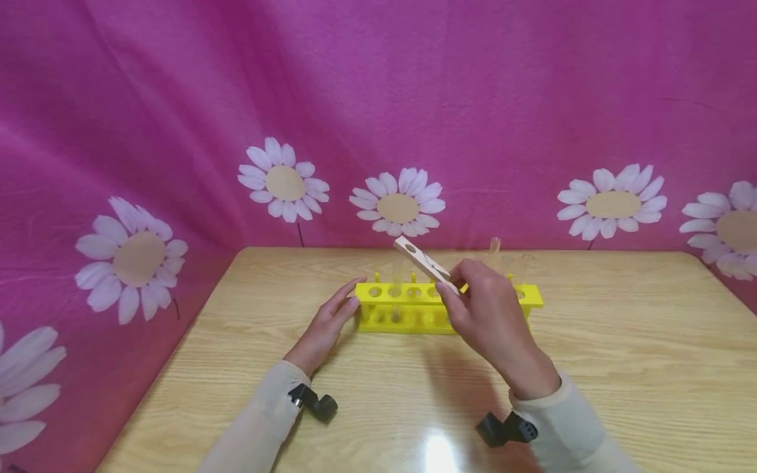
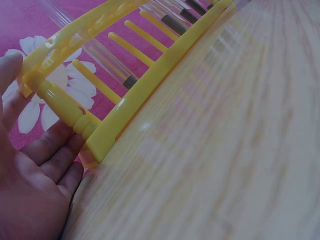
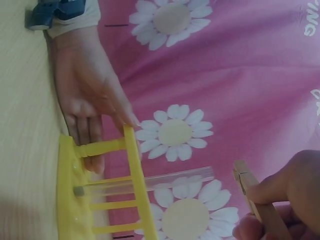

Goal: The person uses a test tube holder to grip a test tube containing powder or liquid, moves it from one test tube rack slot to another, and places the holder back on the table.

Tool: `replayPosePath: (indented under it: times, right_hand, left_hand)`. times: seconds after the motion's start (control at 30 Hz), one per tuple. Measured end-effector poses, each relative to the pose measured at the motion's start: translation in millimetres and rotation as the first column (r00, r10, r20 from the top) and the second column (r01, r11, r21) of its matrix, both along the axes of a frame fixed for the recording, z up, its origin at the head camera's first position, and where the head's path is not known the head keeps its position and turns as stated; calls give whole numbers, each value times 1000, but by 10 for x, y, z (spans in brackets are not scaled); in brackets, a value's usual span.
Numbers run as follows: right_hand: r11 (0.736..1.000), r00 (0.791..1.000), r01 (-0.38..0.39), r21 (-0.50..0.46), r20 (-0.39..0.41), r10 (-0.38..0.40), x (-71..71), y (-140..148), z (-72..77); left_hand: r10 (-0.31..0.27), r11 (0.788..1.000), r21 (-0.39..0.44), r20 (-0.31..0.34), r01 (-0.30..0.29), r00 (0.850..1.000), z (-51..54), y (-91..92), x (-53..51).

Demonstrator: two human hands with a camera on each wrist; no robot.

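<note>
A yellow test tube rack [image 1: 408, 293] stands on the table with clear test tubes upright in it. My left hand [image 1: 324, 326] holds the rack's left end, its thumb and fingers about the end post and top plate. My right hand [image 1: 493, 315] pinches a wooden clothespin [image 1: 421, 257] above the rack, the pin's far end pointing up and left. One test tube [image 3: 175, 178] sits near the rack's left end, apart from the clothespin. Other test tubes [image 2: 172, 24] stand toward the right end, partly hidden behind my right hand in the head view. Their lower ends look dark.
The wood-grain table [image 1: 639, 368] extends around the rack. A pink cloth [image 1: 503, 118] with white daisies hangs behind and to the left, along the table's back edge. Black wrist cameras [image 1: 313, 403] are strapped over the light sleeves.
</note>
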State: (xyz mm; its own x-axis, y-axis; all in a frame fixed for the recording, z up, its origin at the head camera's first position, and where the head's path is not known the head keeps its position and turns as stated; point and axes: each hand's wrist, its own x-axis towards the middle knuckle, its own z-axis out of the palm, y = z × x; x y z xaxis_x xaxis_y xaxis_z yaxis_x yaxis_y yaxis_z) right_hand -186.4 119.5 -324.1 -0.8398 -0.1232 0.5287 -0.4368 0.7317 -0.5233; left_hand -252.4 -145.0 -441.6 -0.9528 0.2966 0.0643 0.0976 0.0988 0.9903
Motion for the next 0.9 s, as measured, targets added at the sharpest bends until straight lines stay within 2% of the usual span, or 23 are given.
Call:
replayPosePath:
  times: [0.13,0.43,0.9]
  right_hand:
    - [1000,1000,-5,2,8,5,-8,-22,-34]
    - [1000,998,-20,-11,-56,20,-25,-61,-102]
    - [1000,994,-28,5,-106,28,-46,-111,-174]
  left_hand:
    - [-2,1000,0,-4,2,1000,-3,4,0]
    - [6,999,-44,3,-6,1000,5,-2,11]
    - [-2,1000,-15,0,2,1000,-5,-6,3]
